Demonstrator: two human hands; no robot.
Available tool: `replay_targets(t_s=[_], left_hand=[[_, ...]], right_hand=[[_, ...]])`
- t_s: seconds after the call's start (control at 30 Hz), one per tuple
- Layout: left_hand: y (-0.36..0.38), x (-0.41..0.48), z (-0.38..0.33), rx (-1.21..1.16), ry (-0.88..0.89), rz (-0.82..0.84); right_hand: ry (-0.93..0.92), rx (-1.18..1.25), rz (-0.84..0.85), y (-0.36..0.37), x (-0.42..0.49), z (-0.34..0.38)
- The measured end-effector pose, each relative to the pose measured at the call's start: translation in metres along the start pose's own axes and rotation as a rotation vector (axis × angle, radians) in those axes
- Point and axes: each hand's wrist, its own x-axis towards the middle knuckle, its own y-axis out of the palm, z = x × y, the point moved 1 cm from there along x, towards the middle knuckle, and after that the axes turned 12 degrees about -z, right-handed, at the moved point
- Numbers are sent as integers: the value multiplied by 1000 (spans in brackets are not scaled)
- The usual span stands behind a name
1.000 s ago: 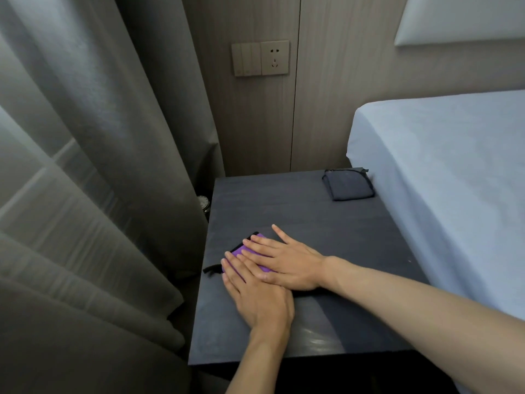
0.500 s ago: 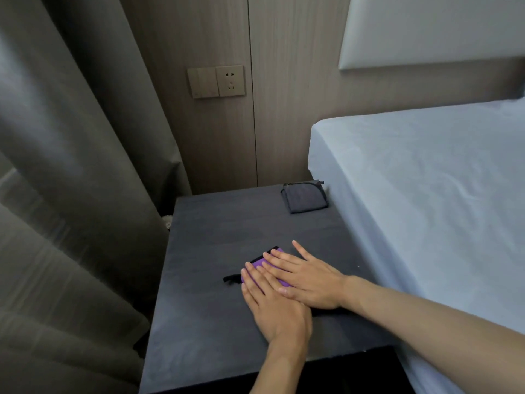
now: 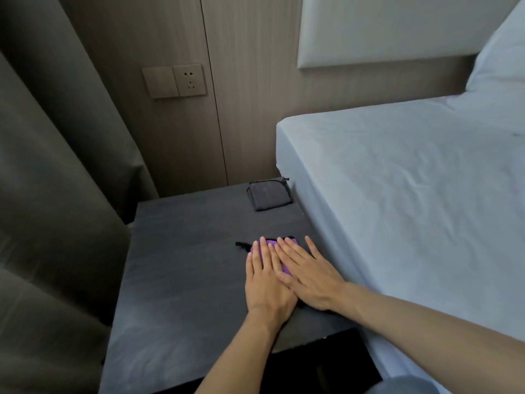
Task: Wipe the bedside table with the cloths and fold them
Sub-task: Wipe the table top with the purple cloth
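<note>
Currently both hands lie flat, fingers extended and released, pressing the purple cloth (image 3: 279,258) on the bedside table (image 3: 181,280). Left hand (image 3: 265,282) covers the cloth's 7 o'clock side; right hand (image 3: 308,277) covers its 4 o'clock side, thumb overlapping the left hand. Only a purple strip and a black edge tab show between the fingers. Folded grey cloth (image 3: 269,194) sits at the table's 1 o'clock corner, just beside the bed (image 3: 412,194), well apart from the hands.
</note>
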Motion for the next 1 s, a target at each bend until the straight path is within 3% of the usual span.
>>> replay_targets(t_s=[0.33,0.63,1.0], left_hand=[[-10,25,-3,38,405,122],[-2,48,-2,29,718,126],[-10,65,9,59,1009,193]], right_hand=[[379,-9,-126,5,-22,10],[704,-46,-264,13,-28,33],[955,-77,-312,17,-24,72]])
